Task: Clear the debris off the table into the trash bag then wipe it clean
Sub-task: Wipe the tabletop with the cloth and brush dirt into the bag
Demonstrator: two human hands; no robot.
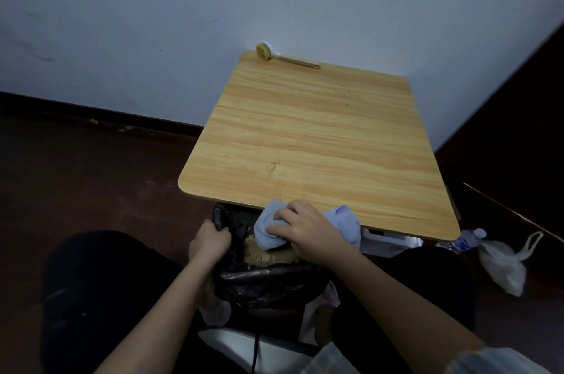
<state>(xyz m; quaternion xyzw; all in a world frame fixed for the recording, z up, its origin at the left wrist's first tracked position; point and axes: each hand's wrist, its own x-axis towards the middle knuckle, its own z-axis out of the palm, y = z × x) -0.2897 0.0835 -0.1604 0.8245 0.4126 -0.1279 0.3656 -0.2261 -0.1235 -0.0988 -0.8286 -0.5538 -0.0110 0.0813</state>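
Nearest me, the left hand (210,243) gripped the rim of the bag (262,282), holding its mouth open just under the surface's (305,135) near edge. The right hand's (308,231) grip was curled over the cloth (343,225) at that edge, above tan debris (265,254) lying inside the bag. To do this well, I judged the cloth should sweep straight off the lip with the mouth held tight against it, so no crumbs fell to the floor. Beyond, the top lay open for long wiping strokes; only a brush (285,57) sat at the far edge by the wall.
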